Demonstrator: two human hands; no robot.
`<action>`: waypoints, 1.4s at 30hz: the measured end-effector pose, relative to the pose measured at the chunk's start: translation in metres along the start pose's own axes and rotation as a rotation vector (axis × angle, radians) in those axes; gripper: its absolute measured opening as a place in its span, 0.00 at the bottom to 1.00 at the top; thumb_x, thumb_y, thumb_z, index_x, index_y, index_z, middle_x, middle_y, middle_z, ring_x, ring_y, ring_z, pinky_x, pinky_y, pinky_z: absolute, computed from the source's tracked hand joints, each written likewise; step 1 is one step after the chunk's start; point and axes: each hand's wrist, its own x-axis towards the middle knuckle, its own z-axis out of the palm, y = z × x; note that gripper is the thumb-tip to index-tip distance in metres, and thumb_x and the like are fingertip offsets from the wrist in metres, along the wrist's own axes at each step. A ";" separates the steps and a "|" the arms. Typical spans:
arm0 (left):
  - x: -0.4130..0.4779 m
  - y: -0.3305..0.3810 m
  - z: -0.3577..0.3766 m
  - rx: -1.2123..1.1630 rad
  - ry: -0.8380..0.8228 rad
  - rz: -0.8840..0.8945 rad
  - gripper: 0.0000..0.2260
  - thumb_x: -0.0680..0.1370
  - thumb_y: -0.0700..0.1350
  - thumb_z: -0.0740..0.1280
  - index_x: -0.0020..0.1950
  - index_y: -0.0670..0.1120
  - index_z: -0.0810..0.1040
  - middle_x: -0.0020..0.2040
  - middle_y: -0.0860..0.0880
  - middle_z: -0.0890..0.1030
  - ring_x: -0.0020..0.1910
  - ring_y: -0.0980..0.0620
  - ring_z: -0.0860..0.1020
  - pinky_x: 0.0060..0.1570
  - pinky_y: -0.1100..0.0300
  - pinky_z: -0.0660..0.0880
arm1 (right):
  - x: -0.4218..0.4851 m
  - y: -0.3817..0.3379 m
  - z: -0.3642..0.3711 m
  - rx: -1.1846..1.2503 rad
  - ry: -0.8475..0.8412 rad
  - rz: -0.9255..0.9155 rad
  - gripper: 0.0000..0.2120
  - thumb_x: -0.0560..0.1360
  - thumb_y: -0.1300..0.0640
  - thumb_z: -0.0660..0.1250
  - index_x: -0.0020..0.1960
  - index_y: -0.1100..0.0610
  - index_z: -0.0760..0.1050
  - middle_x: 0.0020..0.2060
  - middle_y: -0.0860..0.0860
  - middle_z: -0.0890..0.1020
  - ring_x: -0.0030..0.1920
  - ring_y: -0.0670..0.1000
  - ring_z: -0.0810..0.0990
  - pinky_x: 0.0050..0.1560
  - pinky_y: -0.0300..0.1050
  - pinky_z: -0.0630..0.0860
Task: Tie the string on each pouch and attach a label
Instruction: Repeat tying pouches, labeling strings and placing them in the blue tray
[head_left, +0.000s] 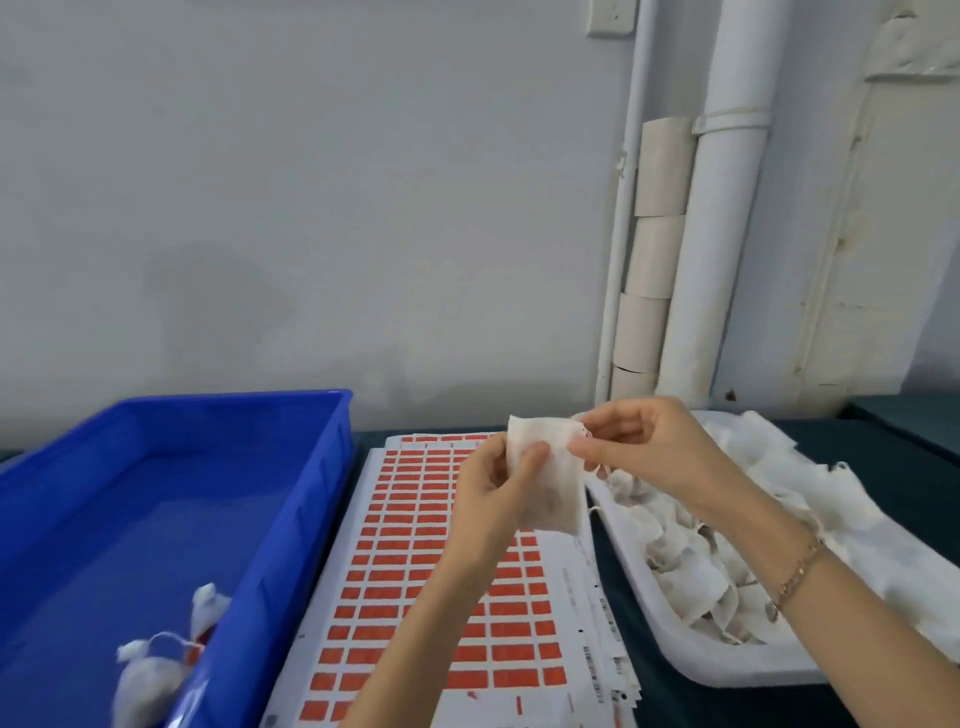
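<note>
A small white fabric pouch (553, 480) is held up above the label sheets. My left hand (496, 486) grips its left side, thumb on the front. My right hand (636, 447) pinches the pouch's top right corner, where its thin string (602, 470) hangs in a small loop. Below lies a stack of white sheets with rows of red labels (415, 551). Two tied pouches (156, 670) with a red label on the string lie in the near right corner of the blue bin (306, 499).
A white tray (727, 665) heaped with several untied pouches (691, 561) sits on the right of the dark table. White pipes (701, 249) and stacked cardboard rolls (649, 260) stand against the wall behind. A bracelet is on my right wrist.
</note>
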 end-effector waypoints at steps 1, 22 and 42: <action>-0.007 -0.002 -0.010 0.000 0.026 -0.030 0.13 0.73 0.56 0.69 0.53 0.50 0.77 0.48 0.52 0.82 0.48 0.49 0.81 0.42 0.63 0.80 | 0.000 0.003 0.011 0.014 -0.006 0.002 0.05 0.67 0.58 0.77 0.43 0.55 0.84 0.34 0.54 0.85 0.33 0.50 0.83 0.36 0.36 0.78; -0.028 -0.022 -0.055 0.211 0.201 -0.218 0.07 0.73 0.56 0.71 0.41 0.54 0.81 0.37 0.62 0.81 0.41 0.58 0.79 0.34 0.73 0.68 | -0.012 0.025 0.104 -0.482 0.085 -0.186 0.05 0.75 0.56 0.69 0.50 0.50 0.79 0.42 0.40 0.78 0.39 0.39 0.78 0.39 0.21 0.70; -0.046 -0.035 -0.049 -0.107 -0.053 -0.459 0.17 0.74 0.61 0.66 0.51 0.49 0.78 0.44 0.48 0.81 0.43 0.51 0.79 0.48 0.57 0.77 | 0.007 0.044 0.107 -0.237 0.386 -0.154 0.03 0.76 0.56 0.68 0.47 0.49 0.74 0.42 0.41 0.79 0.40 0.39 0.79 0.37 0.23 0.73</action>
